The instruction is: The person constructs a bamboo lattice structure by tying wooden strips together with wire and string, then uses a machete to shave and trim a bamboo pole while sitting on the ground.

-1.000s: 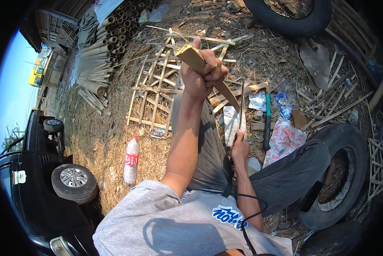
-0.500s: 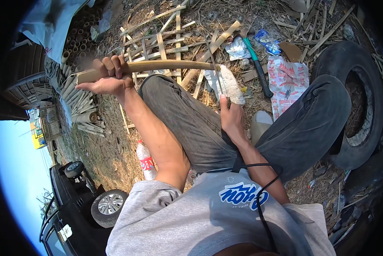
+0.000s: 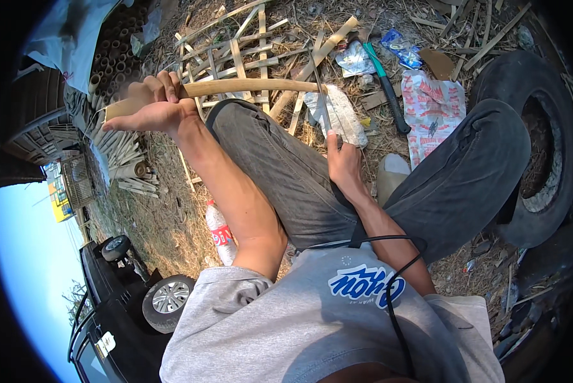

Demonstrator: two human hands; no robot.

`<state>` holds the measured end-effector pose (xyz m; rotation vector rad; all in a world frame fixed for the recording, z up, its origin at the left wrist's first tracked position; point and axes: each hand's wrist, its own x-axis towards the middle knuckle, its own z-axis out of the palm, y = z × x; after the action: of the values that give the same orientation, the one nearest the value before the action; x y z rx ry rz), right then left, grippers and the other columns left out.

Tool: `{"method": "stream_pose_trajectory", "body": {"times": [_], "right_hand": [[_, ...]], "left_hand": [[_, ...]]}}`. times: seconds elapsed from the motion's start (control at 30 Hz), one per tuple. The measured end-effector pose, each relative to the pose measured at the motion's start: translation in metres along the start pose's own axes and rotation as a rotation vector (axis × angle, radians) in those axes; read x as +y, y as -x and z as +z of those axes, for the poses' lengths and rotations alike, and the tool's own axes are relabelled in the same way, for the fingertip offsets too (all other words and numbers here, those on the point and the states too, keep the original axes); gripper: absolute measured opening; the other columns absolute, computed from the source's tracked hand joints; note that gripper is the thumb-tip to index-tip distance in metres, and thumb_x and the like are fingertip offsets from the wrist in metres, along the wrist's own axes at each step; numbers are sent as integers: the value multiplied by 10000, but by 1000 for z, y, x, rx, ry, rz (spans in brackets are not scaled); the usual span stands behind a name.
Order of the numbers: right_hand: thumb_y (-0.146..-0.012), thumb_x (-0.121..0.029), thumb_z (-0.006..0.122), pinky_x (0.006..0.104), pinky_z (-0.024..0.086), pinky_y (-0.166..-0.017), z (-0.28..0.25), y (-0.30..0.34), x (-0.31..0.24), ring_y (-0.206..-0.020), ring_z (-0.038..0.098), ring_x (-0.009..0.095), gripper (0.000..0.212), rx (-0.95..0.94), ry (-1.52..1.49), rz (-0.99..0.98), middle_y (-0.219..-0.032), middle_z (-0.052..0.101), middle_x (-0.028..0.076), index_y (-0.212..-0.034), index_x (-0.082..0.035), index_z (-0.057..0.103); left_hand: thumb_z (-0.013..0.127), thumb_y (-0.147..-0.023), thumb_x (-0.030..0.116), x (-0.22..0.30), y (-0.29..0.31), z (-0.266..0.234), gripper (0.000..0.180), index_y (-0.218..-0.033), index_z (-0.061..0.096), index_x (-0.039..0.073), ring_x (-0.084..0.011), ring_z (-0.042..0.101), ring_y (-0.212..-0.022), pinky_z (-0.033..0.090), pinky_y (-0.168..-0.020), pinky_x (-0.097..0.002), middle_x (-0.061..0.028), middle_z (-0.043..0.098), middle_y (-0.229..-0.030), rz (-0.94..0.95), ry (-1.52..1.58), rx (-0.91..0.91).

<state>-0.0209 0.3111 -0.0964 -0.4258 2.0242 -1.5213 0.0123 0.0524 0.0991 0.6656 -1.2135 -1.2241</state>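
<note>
A long pale bamboo strip (image 3: 254, 85) lies crosswise above my left knee. Around its left part my left hand (image 3: 165, 113) is closed, fingers curled over the top and thumb stretched out to the left. My right hand (image 3: 344, 167) grips a knife (image 3: 325, 108) with a long, narrow dark blade, its thumb pressed along the tool. The blade crosses the strip's right end and touches it or nearly so. The knife's handle is mostly hidden in my fist. Just behind the blade lies a whitish stone-like block (image 3: 345, 121).
A lattice of bamboo slats (image 3: 238, 60) lies ahead on dry ground. To its right are a hatchet-like tool with a green and black handle (image 3: 388, 96), a printed sack (image 3: 433, 112) and a tyre (image 3: 561, 217). A plastic bottle (image 3: 220, 233) stands by my left elbow.
My left hand has slid slightly left, and its fingers look looser around the bamboo strip. The strip's right end and my right hand with the knife sit slightly higher in view.
</note>
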Motion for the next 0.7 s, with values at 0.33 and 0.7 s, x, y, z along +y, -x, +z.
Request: {"method": "stream_pose_trajectory", "body": {"times": [0.33, 0.7], "right_hand": [[-1000, -369, 522, 518, 469, -692, -7, -13, 0, -738, 665, 427, 453, -243, 239, 486, -719, 656, 223, -942, 60, 659], [-1005, -347, 532, 478, 461, -855, 11, -7, 29, -983, 624, 446, 455, -165, -49, 408, -1016, 653, 303, -1192, 60, 608]], "left_hand": [[88, -689, 1002, 6, 7, 12, 856, -646, 249, 163, -135, 150, -388, 173, -390, -260, 1, 192, -477, 6, 0, 44], [67, -746, 959, 4, 7, 17, 815, -682, 207, 158, -154, 194, -370, 172, -377, -260, -30, 228, -465, 24, -51, 404]]}}
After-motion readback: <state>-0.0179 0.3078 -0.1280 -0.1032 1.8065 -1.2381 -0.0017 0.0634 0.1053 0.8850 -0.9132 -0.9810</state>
